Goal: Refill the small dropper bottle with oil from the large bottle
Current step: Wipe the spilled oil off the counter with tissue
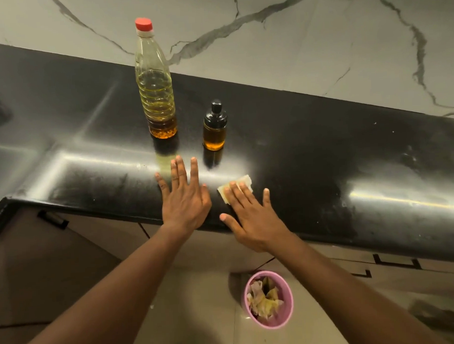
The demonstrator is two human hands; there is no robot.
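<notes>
Seems like wipe-down time: large oil bottle (155, 81) and small dropper bottle (214, 127) capped, upright on the bench (323, 146), near each other. Left hand (184, 197) flat and empty, right hand (251, 217) pressing a folded tissue (247, 180) with straight fingers. Next probably binning it in the pink bin (288, 307) below

Seen from the front edge of the countertop (323, 141): the large bottle (155, 81) stands upright about midway between the back and front edges. The dropper bottle (215, 127) stands near it on the right, not touching. A person's left hand (184, 197) lies flat by the front edge, before the large bottle. The right hand (254, 217), just beside it, rests its fingers on a folded wipe (244, 180) before the dropper bottle. Below the front edge, a bin (287, 317) stands on the floor (201, 316), crumpled paper (264, 299) in it.
</notes>
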